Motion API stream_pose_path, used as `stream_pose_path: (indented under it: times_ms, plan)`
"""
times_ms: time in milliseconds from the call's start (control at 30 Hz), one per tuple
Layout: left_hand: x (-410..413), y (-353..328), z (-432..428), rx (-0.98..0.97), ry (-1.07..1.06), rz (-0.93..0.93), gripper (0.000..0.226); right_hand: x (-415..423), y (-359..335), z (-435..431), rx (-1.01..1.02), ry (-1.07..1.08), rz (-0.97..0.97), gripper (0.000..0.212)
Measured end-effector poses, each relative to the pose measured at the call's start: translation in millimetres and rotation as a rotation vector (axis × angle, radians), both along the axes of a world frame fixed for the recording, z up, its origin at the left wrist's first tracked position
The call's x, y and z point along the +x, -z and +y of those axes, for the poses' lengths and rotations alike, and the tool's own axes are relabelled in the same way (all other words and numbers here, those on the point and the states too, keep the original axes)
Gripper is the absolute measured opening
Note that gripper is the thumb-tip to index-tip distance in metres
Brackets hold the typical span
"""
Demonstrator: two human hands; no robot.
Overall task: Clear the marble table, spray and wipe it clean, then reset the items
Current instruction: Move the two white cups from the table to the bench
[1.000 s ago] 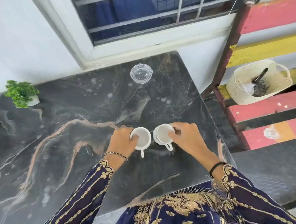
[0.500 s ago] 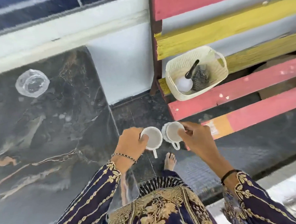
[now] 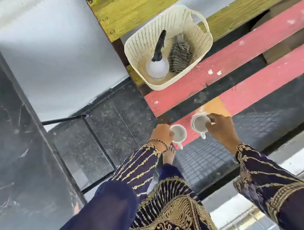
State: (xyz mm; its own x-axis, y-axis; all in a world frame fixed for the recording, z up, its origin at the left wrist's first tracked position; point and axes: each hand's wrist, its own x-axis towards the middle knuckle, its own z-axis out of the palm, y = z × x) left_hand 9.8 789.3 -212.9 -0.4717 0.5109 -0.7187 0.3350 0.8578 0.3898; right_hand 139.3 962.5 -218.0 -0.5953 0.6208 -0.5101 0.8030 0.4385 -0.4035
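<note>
The marble table [image 3: 10, 141] fills the left edge of the view, dark and blurred. Neither hand nor cup is over it. The bench [image 3: 250, 55], with yellow and pink slats, runs across the upper right. A cream basket [image 3: 143, 40] stands on the bench near its left end. Inside the basket, a spray bottle [image 3: 157, 66] lies with its black nozzle pointing away from the person. A striped cloth [image 3: 179, 58] lies just beside the bottle, on its right.

The left hand [image 3: 162, 134] grips the left cup [image 3: 178, 133] by its side. The right hand [image 3: 219, 128] pinches the rim of the right cup [image 3: 199, 123]. Both white cups are upright, near each other but apart, over the left end of the nearest pink slat. Their handles point toward the person. Whether either cup touches the slat cannot be told.
</note>
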Motion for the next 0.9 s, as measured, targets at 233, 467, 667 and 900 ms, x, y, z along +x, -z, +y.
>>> stream_pose_path:
  times_ms: [233, 467, 667, 900]
  plan:
    - [11.0, 25.0, 17.9, -0.007, -0.05, -0.01, 0.032, 0.5, 15.8, 12.9, -0.035, 0.027, -0.029, 0.032]
    - [9.7, 37.2, 21.4, -0.017, -0.073, -0.008, 0.034, -1.9, 16.4, 15.4, -0.038, 0.024, -0.045, 0.032]
    - [13.0, 28.0, 18.3, -0.014, -0.113, -0.043, 0.038, -4.4, 1.8, 15.7, 0.005, -0.014, -0.053, 0.032]
    - [-0.5, -27.1, -3.8, 0.006, -0.164, 0.009, 0.047, -26.1, -50.0, -10.0, 0.121, -0.212, -0.095, 0.028]
